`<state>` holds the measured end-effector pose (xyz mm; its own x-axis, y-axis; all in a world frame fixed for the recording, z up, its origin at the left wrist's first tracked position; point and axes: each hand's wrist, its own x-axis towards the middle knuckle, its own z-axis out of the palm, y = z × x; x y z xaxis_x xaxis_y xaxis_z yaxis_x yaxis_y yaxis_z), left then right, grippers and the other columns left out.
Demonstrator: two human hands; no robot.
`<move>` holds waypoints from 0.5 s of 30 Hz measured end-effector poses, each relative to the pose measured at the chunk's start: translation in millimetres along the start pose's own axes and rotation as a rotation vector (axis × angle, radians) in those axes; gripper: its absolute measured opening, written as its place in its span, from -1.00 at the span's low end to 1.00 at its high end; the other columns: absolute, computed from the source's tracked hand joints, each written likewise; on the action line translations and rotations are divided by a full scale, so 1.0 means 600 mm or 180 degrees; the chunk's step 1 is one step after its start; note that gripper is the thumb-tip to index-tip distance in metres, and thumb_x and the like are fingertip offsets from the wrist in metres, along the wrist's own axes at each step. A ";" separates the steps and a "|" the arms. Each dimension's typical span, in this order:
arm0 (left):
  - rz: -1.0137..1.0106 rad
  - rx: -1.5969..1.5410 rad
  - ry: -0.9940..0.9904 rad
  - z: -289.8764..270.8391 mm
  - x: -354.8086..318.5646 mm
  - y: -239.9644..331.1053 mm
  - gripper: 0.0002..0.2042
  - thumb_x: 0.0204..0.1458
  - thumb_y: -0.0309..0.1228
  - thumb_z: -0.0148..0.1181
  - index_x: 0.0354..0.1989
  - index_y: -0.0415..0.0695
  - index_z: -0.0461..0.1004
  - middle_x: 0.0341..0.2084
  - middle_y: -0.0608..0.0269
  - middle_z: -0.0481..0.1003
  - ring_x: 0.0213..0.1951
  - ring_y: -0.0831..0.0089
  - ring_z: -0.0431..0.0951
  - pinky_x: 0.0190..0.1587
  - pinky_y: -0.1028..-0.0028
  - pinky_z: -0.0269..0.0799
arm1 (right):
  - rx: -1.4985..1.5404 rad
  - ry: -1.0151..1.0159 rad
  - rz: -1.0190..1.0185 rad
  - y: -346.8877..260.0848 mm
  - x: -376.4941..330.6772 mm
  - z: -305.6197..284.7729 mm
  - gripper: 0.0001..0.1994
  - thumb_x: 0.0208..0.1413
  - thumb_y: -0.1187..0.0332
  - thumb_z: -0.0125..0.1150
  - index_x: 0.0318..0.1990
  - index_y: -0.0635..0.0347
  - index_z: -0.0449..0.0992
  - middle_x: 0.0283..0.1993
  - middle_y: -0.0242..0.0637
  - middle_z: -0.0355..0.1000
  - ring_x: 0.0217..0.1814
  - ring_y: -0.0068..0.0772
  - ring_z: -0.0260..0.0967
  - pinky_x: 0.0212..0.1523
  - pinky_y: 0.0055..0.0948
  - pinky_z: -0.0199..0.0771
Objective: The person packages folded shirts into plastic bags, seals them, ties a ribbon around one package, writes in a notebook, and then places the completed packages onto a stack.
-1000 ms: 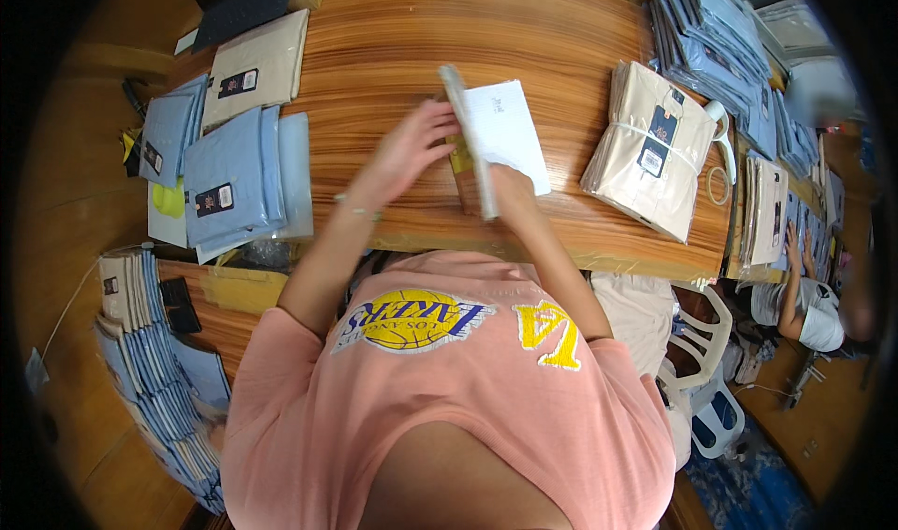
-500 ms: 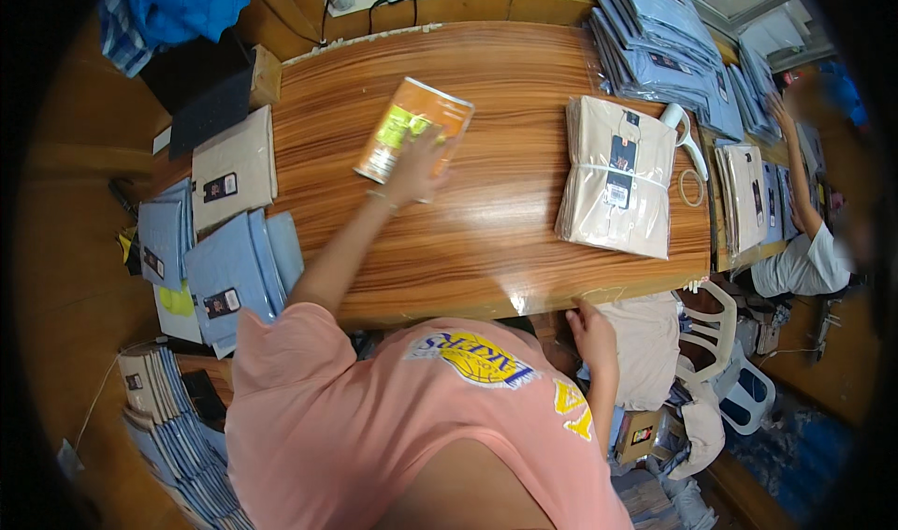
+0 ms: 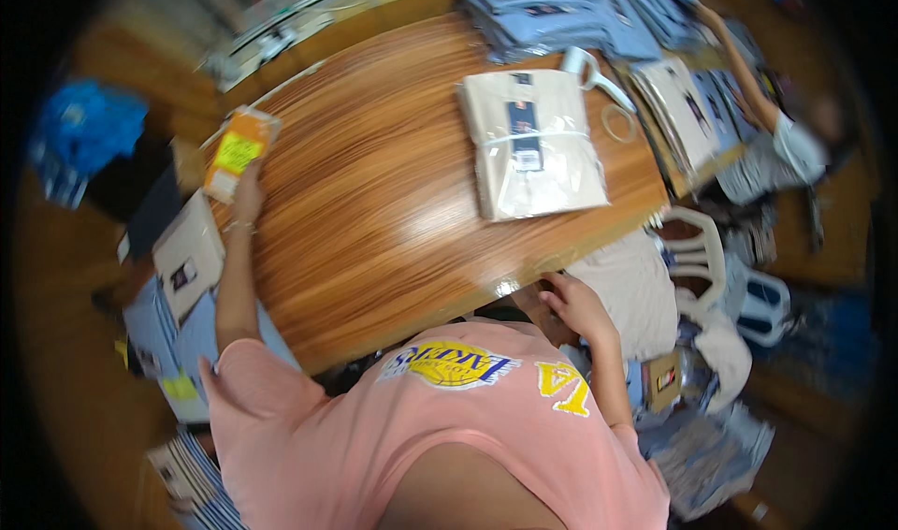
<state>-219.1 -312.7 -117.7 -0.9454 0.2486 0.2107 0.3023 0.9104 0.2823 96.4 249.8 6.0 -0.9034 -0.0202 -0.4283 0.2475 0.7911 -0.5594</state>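
My left hand [image 3: 248,195] is at the far left of the table, its fingers closed on the lower right edge of a flat orange packet [image 3: 241,151] with a yellow patch. Motion blurs those fingers a little. My right hand [image 3: 572,304] hangs at the table's near edge, fingers loosely apart with nothing in them. Right of the table's middle lies a bundle of beige garments in clear bags [image 3: 538,179], tied round with a pale band. Beside the bundle are a white-handled tool [image 3: 599,81], its kind unclear, and a ring of tape [image 3: 618,123].
Bagged blue garments [image 3: 561,11] are stacked at the table's far edge. Beige [image 3: 192,249] and blue packs crowd its left side. A white plastic chair [image 3: 697,249] and draped beige cloth [image 3: 622,291] stand to the right. Another person [image 3: 772,156] reaches among packs at the far right.
My left hand has carried the orange packet from the table's middle to its far left edge. The whole view has turned, while my right hand stays by the near edge.
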 end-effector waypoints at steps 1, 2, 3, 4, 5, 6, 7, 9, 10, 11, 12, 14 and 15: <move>0.0019 -0.0499 -0.0034 0.003 -0.013 0.037 -0.59 -0.04 -0.73 -0.20 0.02 -0.21 0.33 0.01 -0.05 0.34 0.08 0.12 0.31 0.16 0.34 0.17 | 0.0004 -0.0025 0.0231 0.004 -0.008 -0.007 -0.65 0.01 0.27 0.10 -0.05 0.20 0.39 -0.23 0.04 0.42 -0.16 0.07 0.35 -0.18 -0.16 0.34; 0.0041 -0.0974 -0.0029 0.001 -0.018 0.097 -0.62 0.01 -0.72 -0.23 -0.01 -0.22 0.35 0.01 -0.06 0.34 0.09 0.11 0.29 0.18 0.35 0.13 | 0.0008 -0.0042 0.0428 0.010 -0.011 -0.012 -0.64 0.01 0.27 0.10 -0.04 0.21 0.39 -0.22 0.05 0.42 -0.16 0.07 0.35 -0.18 -0.17 0.34; 0.0215 -0.0688 -0.0123 -0.011 -0.025 0.116 -0.63 0.01 -0.72 -0.21 -0.01 -0.23 0.35 0.02 -0.05 0.33 0.12 0.13 0.27 0.20 0.37 0.10 | -0.0010 -0.0092 0.0421 0.020 -0.015 -0.010 -0.63 0.00 0.27 0.11 -0.03 0.22 0.38 -0.21 0.05 0.42 -0.15 0.07 0.35 -0.17 -0.17 0.34; 0.0407 -0.0425 -0.0244 -0.019 -0.026 0.118 -0.64 0.00 -0.72 -0.20 -0.01 -0.25 0.35 0.04 -0.04 0.32 0.14 0.16 0.24 0.23 0.38 0.06 | -0.0028 -0.0122 0.0447 0.032 -0.023 -0.007 -0.63 0.00 0.28 0.12 -0.03 0.23 0.38 -0.20 0.04 0.42 -0.14 0.07 0.35 -0.17 -0.17 0.35; 0.0375 -0.0266 -0.0237 -0.026 -0.028 0.111 -0.66 0.02 -0.68 -0.20 -0.01 -0.26 0.35 0.04 -0.04 0.32 0.15 0.16 0.24 0.23 0.38 0.06 | -0.0037 -0.0132 0.0536 0.040 -0.022 -0.006 -0.62 0.00 0.28 0.12 -0.02 0.24 0.37 -0.19 0.04 0.42 -0.13 0.07 0.35 -0.16 -0.18 0.35; 0.0380 -0.0115 -0.0245 -0.032 -0.022 0.105 -0.67 0.04 -0.64 -0.20 -0.02 -0.26 0.35 0.04 -0.04 0.32 0.15 0.17 0.24 0.23 0.38 0.06 | -0.0093 -0.0186 0.0451 0.044 -0.013 -0.007 -0.62 0.00 0.28 0.13 -0.03 0.24 0.37 -0.19 0.05 0.42 -0.12 0.06 0.35 -0.16 -0.18 0.35; 0.0448 -0.0005 -0.0285 -0.026 -0.007 0.104 -0.68 0.06 -0.61 -0.20 -0.02 -0.27 0.36 0.03 -0.04 0.33 0.15 0.18 0.24 0.23 0.38 0.06 | -0.0130 -0.0210 0.0442 0.044 -0.015 -0.009 -0.62 -0.01 0.29 0.13 -0.03 0.25 0.37 -0.19 0.05 0.41 -0.12 0.06 0.34 -0.15 -0.19 0.34; -0.0115 -0.0773 -0.0088 -0.019 -0.006 0.002 -0.67 0.11 -0.39 -0.18 -0.04 -0.28 0.37 0.02 0.00 0.35 0.15 0.22 0.24 0.22 0.40 0.05 | -0.0106 -0.0214 0.0251 0.042 -0.014 -0.010 -0.62 0.00 0.29 0.13 -0.03 0.26 0.37 -0.18 0.06 0.41 -0.10 0.05 0.34 -0.13 -0.20 0.34; -0.1769 -0.2030 0.0232 -0.018 0.015 -0.021 -0.58 0.11 -0.22 -0.13 -0.04 -0.33 0.37 -0.04 0.08 0.39 0.02 0.27 0.32 0.13 0.45 0.12 | -0.0103 -0.0290 0.0238 0.034 -0.010 -0.016 -0.62 0.00 0.30 0.12 -0.03 0.28 0.37 -0.17 0.07 0.41 -0.09 0.07 0.33 -0.12 -0.19 0.33; -0.1808 -0.2187 0.0240 -0.016 0.066 0.034 -0.47 0.09 -0.07 -0.12 -0.06 -0.39 0.38 -0.08 0.11 0.39 -0.05 0.34 0.32 0.08 0.47 0.11 | -0.0083 -0.0256 0.0293 0.031 -0.024 -0.018 -0.62 0.00 0.30 0.12 -0.03 0.29 0.37 -0.18 0.06 0.41 -0.11 0.04 0.34 -0.13 -0.23 0.33; -0.1883 -0.2006 0.0359 -0.019 0.080 0.036 -0.55 0.11 -0.19 -0.13 -0.03 -0.35 0.36 -0.10 0.04 0.42 -0.04 0.27 0.35 0.06 0.44 0.16 | -0.0126 -0.0293 0.0201 0.026 -0.030 -0.029 -0.62 0.01 0.30 0.13 -0.03 0.30 0.37 -0.19 0.05 0.41 -0.14 0.00 0.36 -0.13 -0.26 0.34; -0.1470 -0.0087 -0.0073 -0.020 0.061 -0.053 -0.58 0.07 -0.28 -0.06 0.05 -0.29 0.30 -0.04 -0.07 0.37 0.04 0.14 0.30 0.05 0.32 0.19 | 0.0535 -0.0448 0.0107 0.031 -0.021 -0.057 -0.64 0.01 0.30 0.13 -0.05 0.31 0.39 -0.24 0.01 0.42 -0.19 -0.07 0.36 -0.14 -0.31 0.33; -0.1725 0.0342 0.0012 0.022 0.071 -0.008 -0.55 0.05 -0.28 -0.03 0.08 -0.29 0.26 0.00 -0.11 0.32 0.07 0.11 0.27 0.08 0.28 0.17 | 0.0862 -0.0473 0.0139 0.037 -0.023 -0.071 -0.65 0.02 0.30 0.13 -0.06 0.31 0.39 -0.26 -0.02 0.42 -0.22 -0.11 0.36 -0.14 -0.33 0.33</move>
<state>-262.8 -302.2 -122.7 -0.9618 -0.2661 0.0651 -0.2418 0.9364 0.2543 99.4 293.9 29.5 -0.8338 -0.0949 -0.5439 0.3872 0.6018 -0.6985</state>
